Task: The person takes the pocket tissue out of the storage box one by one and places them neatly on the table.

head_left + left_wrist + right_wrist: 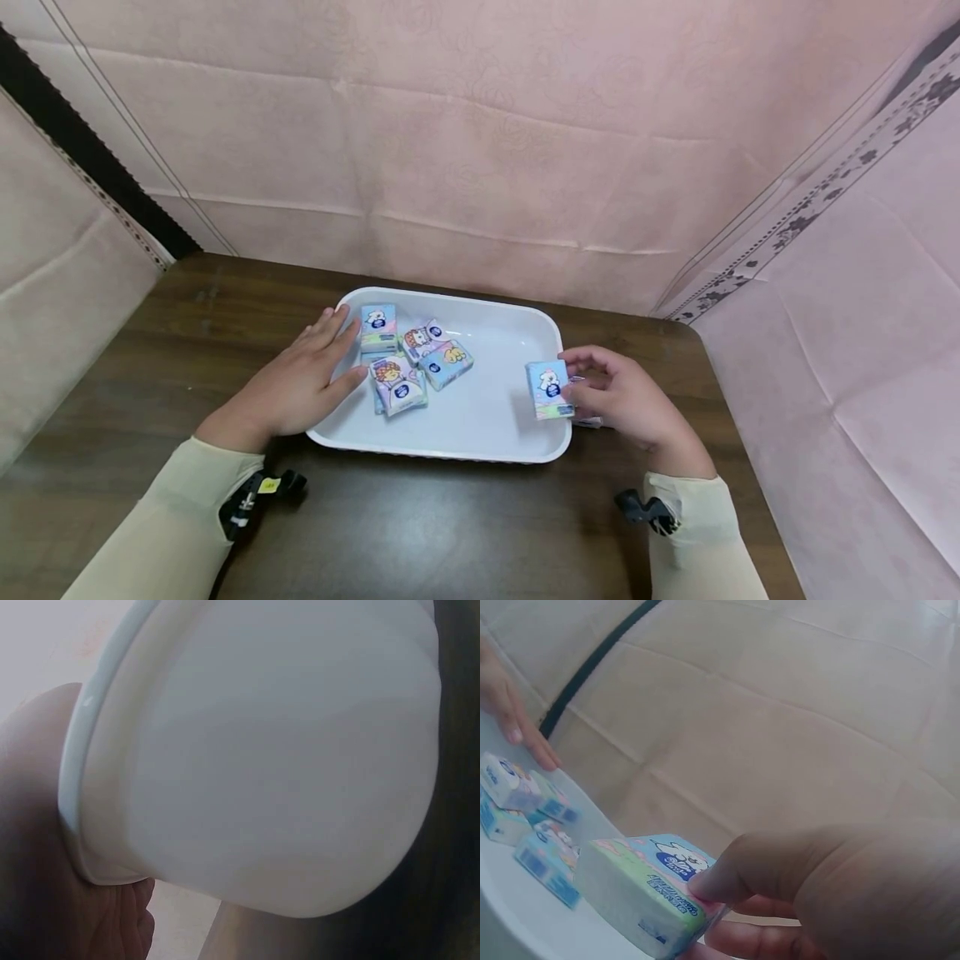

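Observation:
A white tray (480,417) sits on the table, and at its left end several small tissue packs lie in a loose pile, among them a blue pack (446,364) and a lilac pack (397,385). My left hand (303,383) rests on the tray's left rim with its fingers spread. Between thumb and fingers, my right hand (622,396) pinches a blue tissue pack (550,389) over the tray's right end; its dog picture shows in the right wrist view. Below that hand, another pack (588,422) shows partly beside the tray, mostly hidden. The left wrist view is filled by the tray's outer wall (285,765).
The brown wooden table (450,525) extends around the tray. Pale pink patterned cloth (480,167) hangs behind and at both sides. Black straps with small devices sit on both wrists.

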Demonstrator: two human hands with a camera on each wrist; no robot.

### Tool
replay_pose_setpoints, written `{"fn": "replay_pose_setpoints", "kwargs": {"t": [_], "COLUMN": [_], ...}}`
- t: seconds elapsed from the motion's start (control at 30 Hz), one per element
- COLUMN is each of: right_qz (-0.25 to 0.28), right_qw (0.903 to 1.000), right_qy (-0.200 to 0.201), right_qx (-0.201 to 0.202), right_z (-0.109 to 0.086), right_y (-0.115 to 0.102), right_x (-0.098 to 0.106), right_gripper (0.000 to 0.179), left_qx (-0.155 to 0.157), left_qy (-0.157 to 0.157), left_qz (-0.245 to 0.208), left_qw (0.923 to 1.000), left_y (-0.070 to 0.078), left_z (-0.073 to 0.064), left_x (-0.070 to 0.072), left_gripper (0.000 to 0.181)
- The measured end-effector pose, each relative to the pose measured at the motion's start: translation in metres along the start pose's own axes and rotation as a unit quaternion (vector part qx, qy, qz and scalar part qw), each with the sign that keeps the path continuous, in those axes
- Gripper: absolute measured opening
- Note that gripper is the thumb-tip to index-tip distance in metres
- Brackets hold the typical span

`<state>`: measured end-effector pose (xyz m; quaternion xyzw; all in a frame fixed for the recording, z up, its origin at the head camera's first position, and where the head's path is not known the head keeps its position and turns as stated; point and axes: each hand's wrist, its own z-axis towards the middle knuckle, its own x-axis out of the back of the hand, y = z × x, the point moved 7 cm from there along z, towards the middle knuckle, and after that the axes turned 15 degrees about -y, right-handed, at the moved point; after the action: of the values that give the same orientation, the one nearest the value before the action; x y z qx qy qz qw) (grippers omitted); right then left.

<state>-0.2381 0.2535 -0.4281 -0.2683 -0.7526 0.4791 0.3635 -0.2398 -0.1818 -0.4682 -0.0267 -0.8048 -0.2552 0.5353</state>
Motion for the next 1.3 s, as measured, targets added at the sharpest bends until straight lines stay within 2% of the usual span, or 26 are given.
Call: {"fn": "replay_pose_setpoints", "kwargs": {"t": [0.27,0.6,0.93,1.3], "right_qz": [0.023,0.009,0.072,0.107], "right_qw": [0.9996,0.9980,0.9915,0.9843], "right_qy": [0.015,0.060,0.109,0.139], "right_qx": [0.006,-0.017,-0.008,-0.023], "right_z": [-0.019,-0.041,-0.066,-0.088], "right_y": [0.017,0.036,0.059,0.085], "right_x": [0.014,0.042,0.079,0.109], "right_gripper": [0.048,0.048,0.048,0.043], "left_qx": [-0.002,-0.001,0.001,0.000], "left_qy": [0.003,-0.004,-0.004,-0.006], "left_qz": [-0.002,-0.006,-0.005,-0.007], "left_qw": [1.0000,1.0000,1.0000,1.0000], "left_y": [0.000,0.001,-0.001,-0.001], "left_z": [-0.001,0.000,0.001,0.001], "left_x": [0.001,0.001,-0.001,0.000], "left_gripper": [0.089,0.090,0.090,0.090]}}
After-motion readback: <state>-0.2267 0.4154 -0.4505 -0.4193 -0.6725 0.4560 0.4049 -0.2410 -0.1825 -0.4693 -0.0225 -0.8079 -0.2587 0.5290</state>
